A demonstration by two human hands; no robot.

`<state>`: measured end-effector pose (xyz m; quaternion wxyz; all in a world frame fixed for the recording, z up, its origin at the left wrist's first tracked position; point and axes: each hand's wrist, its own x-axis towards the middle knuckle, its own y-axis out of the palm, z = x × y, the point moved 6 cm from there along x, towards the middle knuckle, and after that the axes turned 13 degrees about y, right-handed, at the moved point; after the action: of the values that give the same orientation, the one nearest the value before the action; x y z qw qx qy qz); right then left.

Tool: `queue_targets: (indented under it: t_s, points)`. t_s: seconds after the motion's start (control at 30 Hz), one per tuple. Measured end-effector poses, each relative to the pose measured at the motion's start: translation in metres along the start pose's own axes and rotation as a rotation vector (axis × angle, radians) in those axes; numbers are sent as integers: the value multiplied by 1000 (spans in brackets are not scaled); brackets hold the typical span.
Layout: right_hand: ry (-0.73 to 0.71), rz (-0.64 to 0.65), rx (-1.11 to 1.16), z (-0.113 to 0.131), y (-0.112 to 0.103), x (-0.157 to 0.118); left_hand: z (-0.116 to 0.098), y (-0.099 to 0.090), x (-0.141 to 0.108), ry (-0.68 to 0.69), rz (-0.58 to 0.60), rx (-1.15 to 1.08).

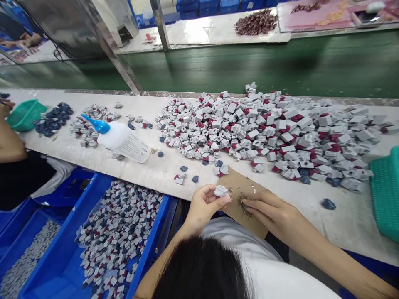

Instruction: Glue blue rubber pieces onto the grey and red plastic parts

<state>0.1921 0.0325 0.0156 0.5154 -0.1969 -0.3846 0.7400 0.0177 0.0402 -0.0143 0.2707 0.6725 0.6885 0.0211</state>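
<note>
- L hand (204, 204) grip pinching grey pc (221, 191), cardboard's (254, 228) 10 o'clock side.
- R hand (274, 210) at metal bits (239, 200); grip: can't tell.
- Pc prob. mid-job; pile (230, 128) 1 o'clock, bin (64, 261) 9 o'clock, done vs. left unclear.

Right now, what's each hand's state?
Left hand: closed on a light grey piece.
Right hand: at small shiny bits on brown cardboard; can't tell whether it grips one.
</note>
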Motion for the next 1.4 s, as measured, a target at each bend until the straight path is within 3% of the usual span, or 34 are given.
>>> queue_targets:
  t_s: [0.13, 0.27, 0.37, 0.63, 0.77, 1.03, 1.13, 1.2, 1.3, 1.4]
  points:
    - [-2, -18, 40, 9, -10, 6, -2, 1, 1, 41, -11, -50]
    - [78, -146, 260, 24, -37, 17, -3, 5, 0, 4, 11, -99]
    - [122, -204, 416, 35, -45, 25, -4, 8, -1, -10, 32, -111]
    - [67, -192, 496, 46, -40, 32, -5, 17, -5, -16, 95, -152]
    - [-45, -188, 461, 52, -40, 32, -5, 19, -5, -10, 139, -164]
    - [-92, -371, 359, 58, -32, 20, -7, 22, -5, 94, 145, -171]
    - [-73, -361, 381, 50, -27, 17, -10, 21, -3, 125, 138, -122]
    - [-47, -315, 411, 41, -24, 20, -12, 21, -2, 115, 173, -46]
    - [67, -352, 487, 27, -28, 31, -12, 30, -5, 101, 358, 70]
    - [311, -359, 771, 20, -24, 48, -15, 40, -7, 265, 442, 273]
